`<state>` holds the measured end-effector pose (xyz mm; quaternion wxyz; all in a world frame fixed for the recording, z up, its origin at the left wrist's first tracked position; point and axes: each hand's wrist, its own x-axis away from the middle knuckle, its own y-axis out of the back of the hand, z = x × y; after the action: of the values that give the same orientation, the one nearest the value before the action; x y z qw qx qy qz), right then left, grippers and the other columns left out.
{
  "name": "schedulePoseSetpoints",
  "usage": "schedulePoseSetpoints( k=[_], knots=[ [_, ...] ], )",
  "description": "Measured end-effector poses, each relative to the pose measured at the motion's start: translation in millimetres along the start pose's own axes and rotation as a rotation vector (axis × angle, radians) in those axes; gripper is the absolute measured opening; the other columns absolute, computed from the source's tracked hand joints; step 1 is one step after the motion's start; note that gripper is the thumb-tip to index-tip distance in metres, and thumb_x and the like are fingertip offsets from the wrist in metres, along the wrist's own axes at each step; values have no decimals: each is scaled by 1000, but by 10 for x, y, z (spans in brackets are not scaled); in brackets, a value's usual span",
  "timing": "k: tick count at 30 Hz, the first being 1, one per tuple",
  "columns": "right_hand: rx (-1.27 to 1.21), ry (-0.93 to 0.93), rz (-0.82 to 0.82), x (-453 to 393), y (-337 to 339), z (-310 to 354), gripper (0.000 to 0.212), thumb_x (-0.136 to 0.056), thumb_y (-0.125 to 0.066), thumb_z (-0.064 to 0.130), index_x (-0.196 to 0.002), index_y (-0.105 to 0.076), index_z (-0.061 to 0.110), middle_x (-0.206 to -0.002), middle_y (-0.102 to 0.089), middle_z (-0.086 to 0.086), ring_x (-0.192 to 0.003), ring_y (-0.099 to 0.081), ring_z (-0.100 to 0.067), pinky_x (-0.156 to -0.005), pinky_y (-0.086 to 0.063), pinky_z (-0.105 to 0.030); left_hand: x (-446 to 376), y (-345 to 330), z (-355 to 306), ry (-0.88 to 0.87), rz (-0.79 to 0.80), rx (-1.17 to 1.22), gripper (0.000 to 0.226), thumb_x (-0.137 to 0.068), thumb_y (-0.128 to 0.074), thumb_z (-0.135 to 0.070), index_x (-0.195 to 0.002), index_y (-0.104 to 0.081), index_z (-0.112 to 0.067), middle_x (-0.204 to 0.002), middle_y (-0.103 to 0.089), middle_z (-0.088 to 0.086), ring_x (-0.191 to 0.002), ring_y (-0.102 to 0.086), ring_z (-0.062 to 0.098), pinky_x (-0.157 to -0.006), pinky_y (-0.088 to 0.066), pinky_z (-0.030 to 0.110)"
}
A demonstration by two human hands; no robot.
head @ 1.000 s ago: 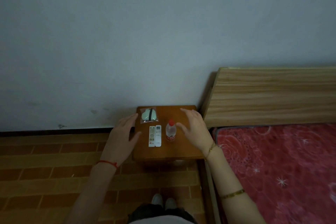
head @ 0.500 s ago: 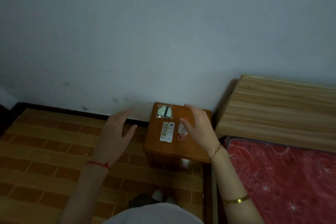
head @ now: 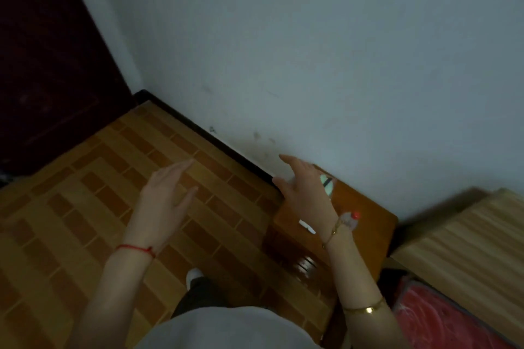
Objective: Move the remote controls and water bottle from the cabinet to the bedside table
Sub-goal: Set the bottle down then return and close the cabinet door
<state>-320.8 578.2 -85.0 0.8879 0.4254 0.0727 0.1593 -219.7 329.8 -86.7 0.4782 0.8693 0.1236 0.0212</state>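
Both hands have pulled off the tabletop (head: 377,224), left hand (head: 163,201) and right hand (head: 304,193) empty, fingers spread; water bottle (head: 351,218) and, probably, remotes (head: 307,226) delivered.

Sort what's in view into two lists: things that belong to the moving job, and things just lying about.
Part of the job:
- water bottle, red cap, on the bedside table
- remote control, mostly hidden behind the right hand

Just lying about:
- small clear packet at the table's back
- bed headboard
- red bedcover

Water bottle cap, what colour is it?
Red; the water bottle cap peeks out beside the right hand in the head view.
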Motion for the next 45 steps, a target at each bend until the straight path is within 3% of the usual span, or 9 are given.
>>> schedulePoseSetpoints(
  k=[5, 10, 13, 16, 24, 31, 34, 39, 45],
  knots=[
    [32, 165, 141, -473, -471, 596, 50, -99, -53, 33, -146, -40, 20, -147, -48, 1, -140, -36, -18, -115, -30, -32, 90, 378, 616, 147, -116, -6, 56, -90, -62, -27, -143, -43, -22, -142, -51, 6, -131, -46, 24, -108, -41, 43],
    [0, 299, 266, -975, -1049, 1422, 46, -98, -57, 26, -142, -44, 19, -143, -52, -1, -137, -41, -21, -113, -34, -33, 187, 855, 1272, 297, -245, -42, 56, -90, -63, -24, -142, -45, -19, -139, -53, 8, -131, -46, 24, -108, -30, 29],
    [-15, 385, 352, -1201, -1412, 1912, 43, -98, -57, 22, -139, -48, 16, -138, -55, -3, -133, -44, -22, -113, -31, -30, 267, 1127, 1621, 387, -300, -51, 56, -89, -64, -23, -141, -46, -18, -138, -55, 10, -130, -47, 26, -108, -33, 31],
    [-61, 442, 406, -1368, -1786, 2356, 48, -96, -58, 30, -143, -44, 24, -142, -52, 3, -137, -41, -20, -114, -38, -41, 364, 1363, 1938, 488, -340, -78, 54, -88, -65, -22, -140, -48, -17, -136, -56, 12, -130, -47, 29, -107, -34, 32],
    [-34, 630, 614, -1593, -2588, 3232, 54, -97, -55, 35, -146, -36, 27, -151, -42, 5, -143, -33, -14, -110, -22, -25, 667, 1763, 2440, 749, -485, -145, 54, -88, -65, -22, -140, -48, -16, -134, -58, 13, -128, -49, 28, -106, -38, 34],
    [-42, 784, 798, -1796, -3215, 3885, 53, -98, -52, 39, -148, -36, 28, -153, -40, 6, -144, -30, -12, -114, -24, -28, 788, 1978, 2888, 927, -572, -148, 56, -88, -65, -26, -140, -47, -20, -136, -56, 9, -130, -48, 25, -107, -36, 31],
    [-34, 855, 843, -1945, -3507, 4201, 54, -98, -52, 39, -148, -36, 28, -153, -40, 6, -146, -28, -16, -116, -25, -32, 735, 2080, 3120, 979, -609, -170, 56, -88, -66, -25, -140, -48, -18, -134, -58, 9, -127, -50, 26, -105, -38, 31],
    [-23, 965, 914, -2289, -3943, 4831, 52, -98, -53, 36, -147, -38, 26, -152, -41, 7, -145, -28, -14, -109, -16, -20, 510, 2366, 3537, 1081, -678, -193, 56, -87, -66, -24, -140, -48, -17, -132, -59, 8, -127, -50, 25, -104, -35, 27],
    [-41, 1090, 978, -2752, -4458, 5657, 50, -97, -56, 34, -144, -43, 25, -147, -47, 7, -142, -34, -14, -114, -24, -26, 181, 2816, 4031, 1175, -787, -217, 55, -89, -63, -28, -140, -47, -18, -134, -58, 9, -128, -50, 26, -106, -41, 35]
  ],
)
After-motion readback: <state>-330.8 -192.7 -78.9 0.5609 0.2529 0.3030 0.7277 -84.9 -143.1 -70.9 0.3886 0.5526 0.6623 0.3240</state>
